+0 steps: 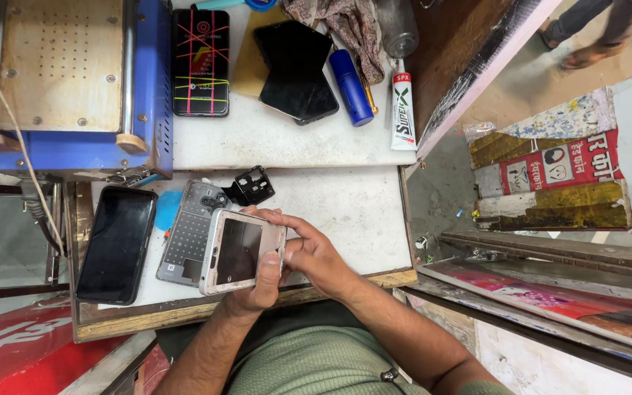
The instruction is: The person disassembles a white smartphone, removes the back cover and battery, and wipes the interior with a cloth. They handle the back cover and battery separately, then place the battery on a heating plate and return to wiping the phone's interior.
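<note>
A silver phone frame with a dark inner panel point(239, 251) is held over the front of a white worktop point(352, 205). My left hand point(257, 289) grips its lower right edge from below, thumb on the rim. My right hand point(309, 249) reaches over its right side, fingers along the top edge. Under the frame lies a grey phone back with a camera cutout point(188, 230). A small black plastic bracket point(252, 186) sits just beyond it.
A black phone point(116, 243) lies at the left. A blue machine with a tan plate point(74, 80) stands at the back left. Further back are a phone with coloured lines point(200, 62), stacked dark screens point(295, 69), a blue cylinder point(350, 88) and a white glue tube point(402, 110).
</note>
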### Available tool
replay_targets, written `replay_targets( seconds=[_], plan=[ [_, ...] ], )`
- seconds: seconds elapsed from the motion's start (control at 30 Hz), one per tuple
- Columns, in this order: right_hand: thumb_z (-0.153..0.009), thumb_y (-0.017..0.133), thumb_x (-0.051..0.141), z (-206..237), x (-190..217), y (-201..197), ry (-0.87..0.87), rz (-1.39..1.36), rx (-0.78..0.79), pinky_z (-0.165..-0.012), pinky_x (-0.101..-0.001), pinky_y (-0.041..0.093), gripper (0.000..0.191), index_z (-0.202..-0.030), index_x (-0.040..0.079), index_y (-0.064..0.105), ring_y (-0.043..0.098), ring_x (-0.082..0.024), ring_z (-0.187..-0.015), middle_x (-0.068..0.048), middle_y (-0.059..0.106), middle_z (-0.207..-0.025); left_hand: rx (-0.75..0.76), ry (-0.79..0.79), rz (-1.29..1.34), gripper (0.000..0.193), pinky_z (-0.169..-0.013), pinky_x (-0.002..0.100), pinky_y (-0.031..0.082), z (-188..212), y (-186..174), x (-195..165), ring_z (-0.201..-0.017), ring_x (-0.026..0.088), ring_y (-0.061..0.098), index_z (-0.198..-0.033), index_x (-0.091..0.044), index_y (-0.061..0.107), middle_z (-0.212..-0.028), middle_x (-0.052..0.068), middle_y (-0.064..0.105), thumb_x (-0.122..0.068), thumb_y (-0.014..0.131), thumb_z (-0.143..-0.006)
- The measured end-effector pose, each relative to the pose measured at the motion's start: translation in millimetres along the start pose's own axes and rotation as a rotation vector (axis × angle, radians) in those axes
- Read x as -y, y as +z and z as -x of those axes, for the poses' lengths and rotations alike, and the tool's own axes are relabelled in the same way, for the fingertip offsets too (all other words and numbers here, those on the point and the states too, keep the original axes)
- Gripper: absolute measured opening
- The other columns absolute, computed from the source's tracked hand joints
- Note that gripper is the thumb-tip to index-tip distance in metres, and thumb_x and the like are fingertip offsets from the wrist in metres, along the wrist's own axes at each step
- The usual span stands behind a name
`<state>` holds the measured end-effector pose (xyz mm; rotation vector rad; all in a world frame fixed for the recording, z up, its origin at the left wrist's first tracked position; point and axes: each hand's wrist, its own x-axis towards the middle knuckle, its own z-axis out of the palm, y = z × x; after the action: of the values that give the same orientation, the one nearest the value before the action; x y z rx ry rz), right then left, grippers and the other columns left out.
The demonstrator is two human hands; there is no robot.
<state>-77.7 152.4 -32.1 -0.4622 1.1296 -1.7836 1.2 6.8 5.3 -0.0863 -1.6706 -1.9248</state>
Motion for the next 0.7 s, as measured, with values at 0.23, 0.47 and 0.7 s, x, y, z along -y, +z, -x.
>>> replay_targets(
  seconds=[0.23,0.47,0.7],
  plan=[
    [-0.107,0.051,0.016,-2,-7,0,0.026,-0.029,-0.125,-0.070,-0.0312,0.060,0.048,-0.153,0.004,0.042,0.069,-0.016,-0.087,-0.014,0.068,-0.112,0.004,0.008,-0.024,0.062,-0.125,0.050,0.043,0,2,-2,-0.128,0.024,0.055,-0.151,0.000,0.033,-0.131,0.014,0.055,-0.020,0.056,-0.097],
    [-0.107,0.051,0.010,1,-2,-3,-0.005,0.010,0.006,-0.074,-0.0326,0.061,0.053,-0.159,0.009,0.040,0.069,-0.017,-0.083,-0.014,0.067,-0.100,-0.012,-0.040,0.018,0.062,-0.126,0.050,0.043,2,-1,1,-0.130,0.024,0.054,-0.153,0.001,0.029,-0.134,0.015,0.054,-0.018,0.053,-0.100],
    [-0.104,0.045,0.014,0,-3,6,0.014,0.033,-0.183,-0.088,-0.0329,0.065,0.042,-0.145,0.002,0.047,0.071,-0.013,-0.104,-0.008,0.066,-0.126,0.030,0.063,-0.097,0.066,-0.125,0.051,0.044,7,3,5,-0.130,0.026,0.055,-0.155,0.001,0.027,-0.134,0.016,0.054,-0.018,0.054,-0.098]
  ],
)
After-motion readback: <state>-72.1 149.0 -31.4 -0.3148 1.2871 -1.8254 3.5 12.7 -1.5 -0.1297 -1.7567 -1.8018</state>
